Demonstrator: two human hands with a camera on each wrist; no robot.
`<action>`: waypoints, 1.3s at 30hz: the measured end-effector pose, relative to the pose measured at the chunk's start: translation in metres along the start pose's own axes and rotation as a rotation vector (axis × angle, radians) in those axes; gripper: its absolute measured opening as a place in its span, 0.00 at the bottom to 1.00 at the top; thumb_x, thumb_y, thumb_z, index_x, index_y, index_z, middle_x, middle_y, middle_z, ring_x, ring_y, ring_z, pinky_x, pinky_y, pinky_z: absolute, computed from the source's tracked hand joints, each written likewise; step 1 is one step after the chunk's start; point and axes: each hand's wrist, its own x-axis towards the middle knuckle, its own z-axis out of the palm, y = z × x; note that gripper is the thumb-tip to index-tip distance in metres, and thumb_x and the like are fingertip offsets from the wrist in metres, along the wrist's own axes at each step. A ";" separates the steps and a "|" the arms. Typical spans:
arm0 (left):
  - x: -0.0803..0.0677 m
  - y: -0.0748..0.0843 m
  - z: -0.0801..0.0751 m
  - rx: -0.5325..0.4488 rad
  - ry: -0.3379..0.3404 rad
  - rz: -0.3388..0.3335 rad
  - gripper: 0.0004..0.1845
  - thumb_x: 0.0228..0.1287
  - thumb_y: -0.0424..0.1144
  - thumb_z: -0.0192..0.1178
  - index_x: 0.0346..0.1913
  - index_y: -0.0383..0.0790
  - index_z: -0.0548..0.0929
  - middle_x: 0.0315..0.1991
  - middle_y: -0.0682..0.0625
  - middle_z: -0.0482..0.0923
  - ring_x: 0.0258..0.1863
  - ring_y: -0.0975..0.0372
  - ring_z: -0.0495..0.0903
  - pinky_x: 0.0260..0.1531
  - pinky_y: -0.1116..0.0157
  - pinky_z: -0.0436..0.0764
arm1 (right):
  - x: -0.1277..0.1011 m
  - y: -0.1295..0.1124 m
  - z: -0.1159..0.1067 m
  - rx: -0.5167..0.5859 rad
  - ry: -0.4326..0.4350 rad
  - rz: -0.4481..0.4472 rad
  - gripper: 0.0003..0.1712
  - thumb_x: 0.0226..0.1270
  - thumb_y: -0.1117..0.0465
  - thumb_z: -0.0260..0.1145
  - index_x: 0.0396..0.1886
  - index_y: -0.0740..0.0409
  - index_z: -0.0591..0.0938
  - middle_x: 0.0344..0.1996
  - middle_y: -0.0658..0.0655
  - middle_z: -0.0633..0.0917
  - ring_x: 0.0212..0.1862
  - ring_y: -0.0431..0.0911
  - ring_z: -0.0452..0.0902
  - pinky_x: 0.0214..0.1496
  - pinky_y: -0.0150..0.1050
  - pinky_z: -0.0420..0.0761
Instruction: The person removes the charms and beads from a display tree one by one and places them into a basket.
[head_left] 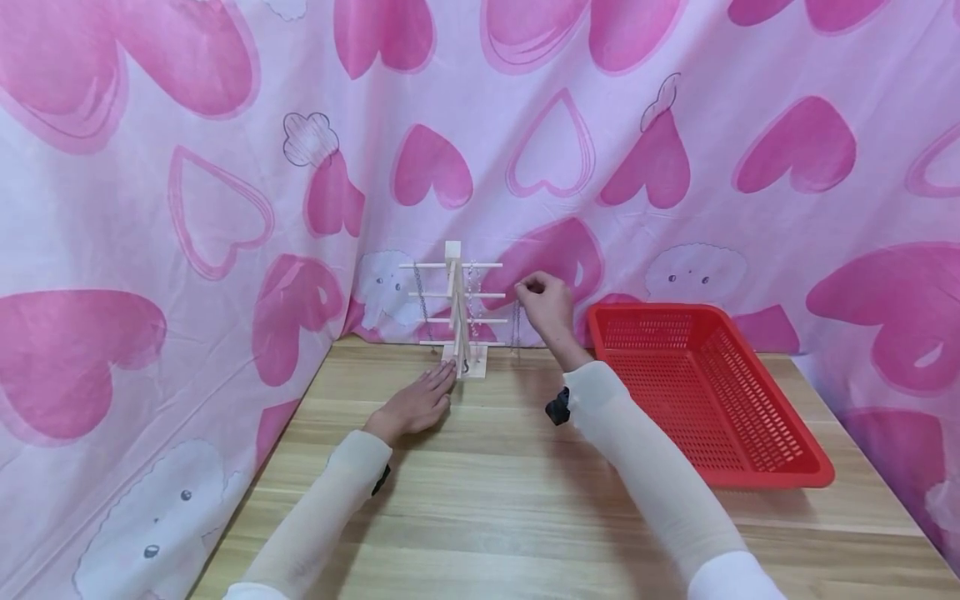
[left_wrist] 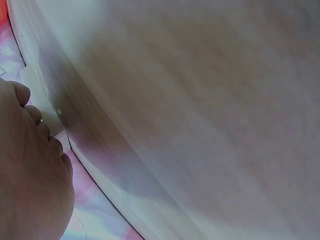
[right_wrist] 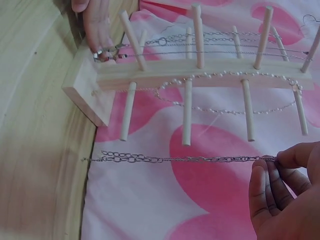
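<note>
A small wooden jewellery stand (head_left: 462, 312) with several dowel pegs stands at the far edge of the table, with chains and a bead string (right_wrist: 235, 80) draped over its pegs. My left hand (head_left: 420, 400) lies flat on the table, its straight fingers (right_wrist: 97, 25) touching the stand's base (right_wrist: 82, 85). My right hand (head_left: 543, 304) is raised just right of the stand and pinches the top of a silver chain (right_wrist: 180, 159), which hangs down beside the pegs. In the left wrist view only the side of the left hand (left_wrist: 30, 170) and blurred wood show.
A red perforated plastic basket (head_left: 705, 392) sits on the wooden table (head_left: 510, 500) at the right, close to my right forearm. A pink heart-print cloth (head_left: 225, 208) hangs behind and along both sides of the table.
</note>
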 end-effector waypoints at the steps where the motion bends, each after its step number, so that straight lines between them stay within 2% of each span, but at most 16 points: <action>1: 0.000 0.000 0.000 -0.001 0.001 0.001 0.33 0.87 0.44 0.34 0.86 0.33 0.48 0.89 0.41 0.41 0.88 0.48 0.43 0.87 0.50 0.51 | 0.001 0.000 -0.002 -0.004 0.000 -0.008 0.11 0.74 0.58 0.66 0.42 0.59 0.91 0.39 0.60 0.90 0.42 0.51 0.82 0.45 0.41 0.84; 9: 0.001 -0.002 0.001 0.011 -0.003 -0.001 0.34 0.87 0.45 0.34 0.86 0.34 0.47 0.89 0.42 0.40 0.89 0.49 0.42 0.88 0.51 0.50 | 0.005 -0.007 -0.018 -0.012 -0.043 -0.037 0.13 0.75 0.57 0.65 0.45 0.61 0.90 0.40 0.61 0.89 0.43 0.52 0.81 0.46 0.40 0.83; 18: 0.001 -0.001 -0.002 0.004 0.000 0.009 0.34 0.87 0.45 0.33 0.86 0.34 0.46 0.89 0.42 0.39 0.89 0.49 0.41 0.88 0.51 0.49 | 0.011 -0.018 -0.035 -0.016 -0.029 -0.120 0.12 0.74 0.59 0.67 0.43 0.63 0.90 0.38 0.63 0.89 0.42 0.51 0.82 0.44 0.37 0.82; 29: 0.001 -0.002 0.001 0.001 -0.017 -0.005 0.34 0.87 0.45 0.33 0.86 0.34 0.46 0.89 0.42 0.39 0.89 0.49 0.41 0.88 0.51 0.49 | 0.015 -0.022 -0.055 -0.027 -0.025 -0.173 0.11 0.74 0.59 0.69 0.44 0.63 0.91 0.39 0.63 0.90 0.41 0.50 0.81 0.45 0.34 0.80; 35: 0.001 -0.002 0.002 0.009 -0.020 -0.009 0.34 0.87 0.45 0.32 0.86 0.34 0.46 0.89 0.42 0.39 0.89 0.49 0.40 0.88 0.51 0.48 | 0.015 -0.024 -0.072 -0.026 -0.010 -0.169 0.12 0.75 0.58 0.69 0.46 0.62 0.91 0.38 0.63 0.89 0.38 0.48 0.82 0.40 0.29 0.81; 39: 0.001 -0.002 0.002 0.012 -0.009 -0.002 0.34 0.87 0.45 0.33 0.86 0.34 0.47 0.89 0.42 0.39 0.89 0.50 0.42 0.88 0.52 0.49 | 0.016 -0.026 -0.084 -0.021 0.009 -0.168 0.12 0.76 0.58 0.69 0.45 0.61 0.91 0.36 0.61 0.89 0.34 0.42 0.81 0.36 0.26 0.81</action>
